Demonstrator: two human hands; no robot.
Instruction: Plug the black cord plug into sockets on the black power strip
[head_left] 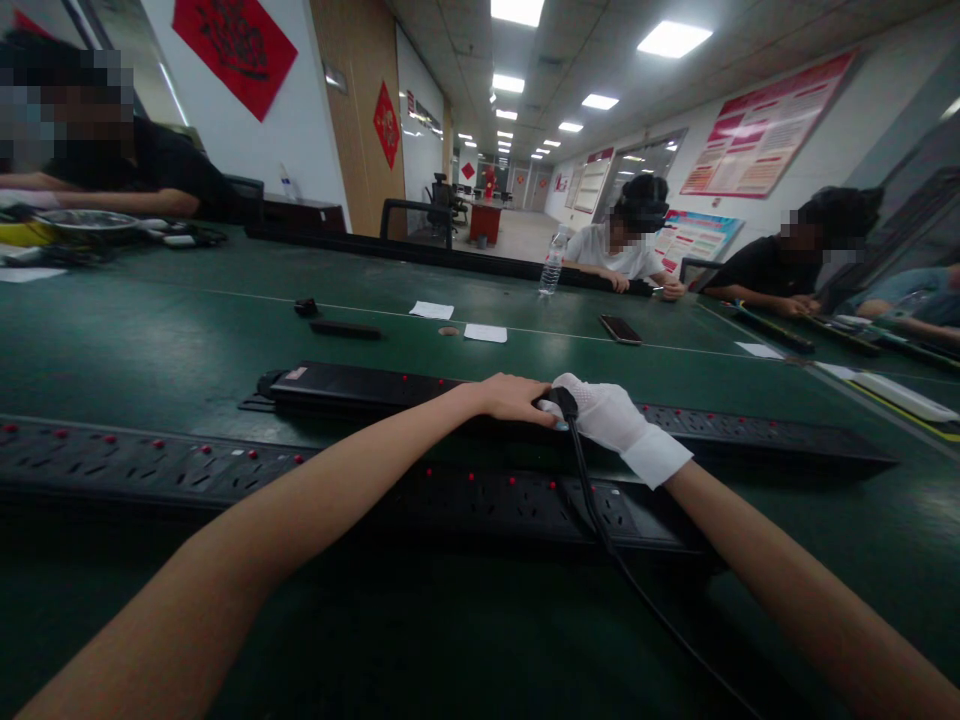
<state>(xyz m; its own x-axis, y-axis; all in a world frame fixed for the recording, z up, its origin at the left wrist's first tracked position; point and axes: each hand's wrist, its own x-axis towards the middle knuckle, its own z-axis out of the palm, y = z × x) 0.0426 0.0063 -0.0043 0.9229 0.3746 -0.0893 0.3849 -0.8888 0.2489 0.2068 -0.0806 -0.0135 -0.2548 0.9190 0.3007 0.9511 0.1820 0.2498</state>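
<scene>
A long black power strip (360, 385) with red lights lies across the table in front of me. My left hand (517, 398), bare, is closed over the middle of this strip, its fingertips beside the plug. In a white glove, my right hand (607, 412) grips a black plug (562, 402) at the strip's sockets. Whether the prongs are in a socket is hidden. From the plug a black cable (611, 550) runs down towards the lower right. A second black power strip (487, 505) lies nearer to me, partly under my forearms.
The green table (495, 280) also bears a water bottle (553, 262), a phone (620, 330), white paper slips (486, 333) and a small black bar (345, 330). People sit at the far side and left. Cables and a round dish (94, 222) are at the left.
</scene>
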